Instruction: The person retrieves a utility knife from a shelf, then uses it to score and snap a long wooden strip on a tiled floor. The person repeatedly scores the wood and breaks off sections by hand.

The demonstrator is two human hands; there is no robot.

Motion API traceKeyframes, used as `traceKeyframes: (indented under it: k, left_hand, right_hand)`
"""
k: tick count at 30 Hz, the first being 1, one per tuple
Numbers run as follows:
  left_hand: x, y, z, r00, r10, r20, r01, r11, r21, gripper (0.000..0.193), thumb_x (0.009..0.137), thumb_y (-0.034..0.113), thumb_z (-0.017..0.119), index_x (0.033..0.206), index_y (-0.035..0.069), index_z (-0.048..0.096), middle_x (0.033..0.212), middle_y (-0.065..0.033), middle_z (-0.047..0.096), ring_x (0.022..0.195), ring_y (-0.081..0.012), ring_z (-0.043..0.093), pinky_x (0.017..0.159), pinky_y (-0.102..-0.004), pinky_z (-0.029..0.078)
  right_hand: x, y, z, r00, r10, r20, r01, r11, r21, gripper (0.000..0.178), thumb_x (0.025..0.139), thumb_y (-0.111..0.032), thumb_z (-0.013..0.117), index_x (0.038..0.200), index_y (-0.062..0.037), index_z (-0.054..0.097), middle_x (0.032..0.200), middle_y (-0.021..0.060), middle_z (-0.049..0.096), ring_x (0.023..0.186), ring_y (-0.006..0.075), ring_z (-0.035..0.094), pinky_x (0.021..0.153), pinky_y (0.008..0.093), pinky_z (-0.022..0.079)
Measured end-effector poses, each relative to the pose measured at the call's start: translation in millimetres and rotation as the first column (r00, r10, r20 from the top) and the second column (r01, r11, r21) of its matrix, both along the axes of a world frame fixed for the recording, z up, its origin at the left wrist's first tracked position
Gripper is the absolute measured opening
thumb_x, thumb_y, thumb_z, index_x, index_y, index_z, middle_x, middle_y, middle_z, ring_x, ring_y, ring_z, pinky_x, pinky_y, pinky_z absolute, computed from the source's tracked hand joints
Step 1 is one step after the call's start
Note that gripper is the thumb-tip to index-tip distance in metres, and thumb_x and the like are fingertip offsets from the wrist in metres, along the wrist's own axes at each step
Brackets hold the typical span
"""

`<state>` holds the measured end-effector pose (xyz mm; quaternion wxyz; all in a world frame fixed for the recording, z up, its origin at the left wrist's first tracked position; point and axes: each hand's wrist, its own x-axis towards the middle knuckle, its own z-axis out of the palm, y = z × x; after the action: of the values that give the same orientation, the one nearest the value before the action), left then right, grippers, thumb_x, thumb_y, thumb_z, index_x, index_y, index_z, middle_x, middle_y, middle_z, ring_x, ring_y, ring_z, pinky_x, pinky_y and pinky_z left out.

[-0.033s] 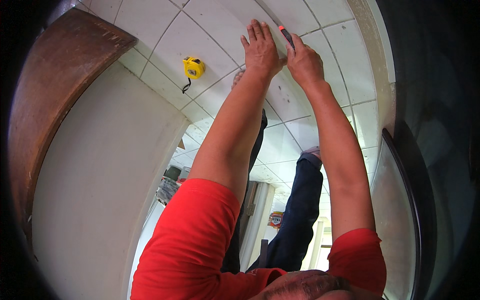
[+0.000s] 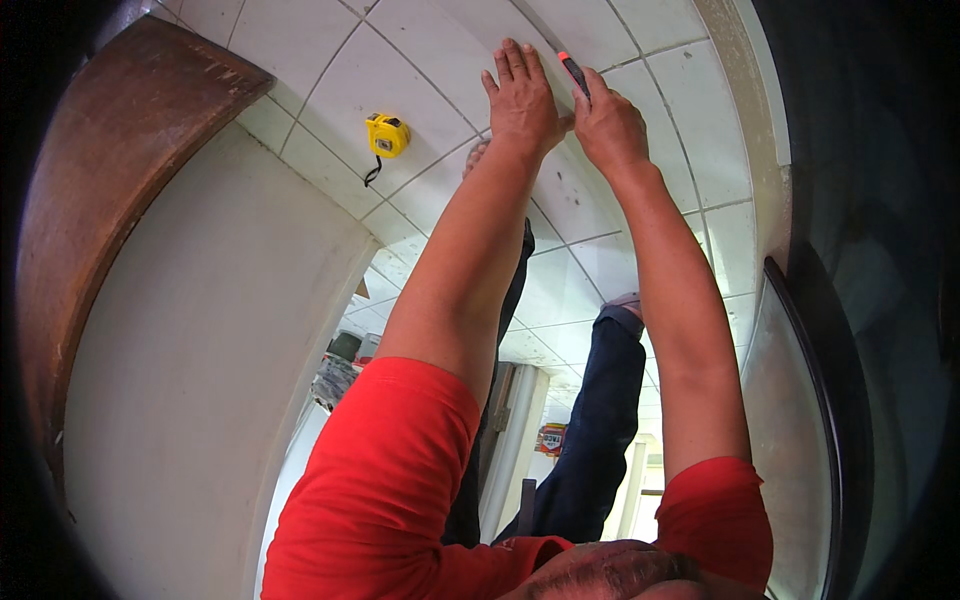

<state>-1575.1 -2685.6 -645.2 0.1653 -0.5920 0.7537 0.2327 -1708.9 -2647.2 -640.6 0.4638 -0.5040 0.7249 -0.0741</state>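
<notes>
Two bare arms reach out over the white tiled floor (image 2: 430, 75), both stretched nearly straight and drawing together toward the hands. The left arm (image 2: 445, 270) slants up and rightward from its red sleeve (image 2: 370, 470); the right arm (image 2: 680, 310) slants up and leftward. The left hand (image 2: 522, 105) is palm down, its back to the camera, fingers extended and somewhat spread, the little finger standing off to the left and the thumb reaching toward the other hand — I cannot tell quite what lies under the palm. Just beside it, the right hand (image 2: 612, 128) has its fingers curled closely around a slim black pen-shaped tool (image 2: 573, 75), whose orange-red end sticks out above the grip, tilted up and to the left. Its lower end is hidden by the hand.

On the tiles to the left, apart from both hands, lies a yellow tape measure (image 2: 388, 136) with a black wrist strap (image 2: 374, 172). Bare toes (image 2: 477, 157) show beside the left wrist — and a brown wooden panel (image 2: 120, 150) curves along the far left.
</notes>
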Motion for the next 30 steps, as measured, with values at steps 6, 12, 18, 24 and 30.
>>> traceKeyframes:
  k: [6,12,18,24,30]
  left_hand:
    - [-1.0,-2.8,2.1,1.0,-0.013,0.015,0.012,0.999,0.038,0.125,0.068,0.049,0.09,0.156,-0.009,0.023,0.163,-0.0347,0.021,0.153,-0.0481,0.024,0.12,-0.0643,0.028]
    - [-4.3,-8.4,3.4,0.999,-0.024,0.043,0.022,0.999,0.048,0.134,0.062,0.054,0.094,0.156,-0.009,0.022,0.163,-0.0338,0.022,0.154,-0.046,0.022,0.12,-0.0645,0.027]
    - [-5.0,-9.3,2.6,0.995,-0.054,0.085,0.049,0.997,0.055,0.135,0.063,0.056,0.093,0.157,-0.008,0.021,0.164,-0.0329,0.021,0.154,-0.0456,0.021,0.12,-0.0651,0.026]
    - [-3.4,-6.3,-0.1,0.993,-0.061,0.102,0.058,0.998,0.036,0.135,0.064,0.059,0.091,0.157,-0.009,0.021,0.165,-0.0326,0.018,0.154,-0.045,0.021,0.119,-0.0672,0.025]
    - [-7.5,-7.5,4.2,0.99,-0.075,0.121,0.069,0.996,0.058,0.135,0.065,0.061,0.09,0.157,-0.009,0.021,0.166,-0.0323,0.018,0.155,-0.0444,0.021,0.118,-0.0684,0.026]
  right_hand:
    - [-3.8,8.2,9.3,1.0,-0.027,-0.011,0.028,0.996,0.086,0.038,0.104,-0.024,0.055,0.139,-0.0106,0.051,0.099,0.0255,0.072,0.093,0.047,0.069,0.083,0.0557,0.054]
    - [-16.1,44.0,18.0,0.994,0.042,-0.1,-0.028,0.99,0.141,0.038,0.105,-0.025,0.055,0.139,-0.0105,0.05,0.098,0.0255,0.071,0.092,0.0471,0.069,0.08,0.0566,0.054]
    - [-29.7,85.5,19.4,0.99,0.087,-0.109,-0.068,0.984,0.164,0.04,0.106,-0.026,0.054,0.141,-0.0104,0.045,0.094,0.0246,0.07,0.087,0.0445,0.072,0.076,0.0535,0.058]
    - [-44.5,118.4,22.6,0.986,0.114,-0.121,-0.09,0.978,0.187,0.041,0.106,-0.026,0.055,0.143,-0.0121,0.044,0.093,0.025,0.07,0.086,0.0442,0.072,0.075,0.0539,0.058]
    - [-56.0,141.6,35.5,0.988,0.087,-0.129,-0.048,0.958,0.283,0.043,0.105,-0.024,0.056,0.145,-0.0143,0.047,0.096,0.0244,0.07,0.089,0.0453,0.07,0.077,0.0544,0.056]
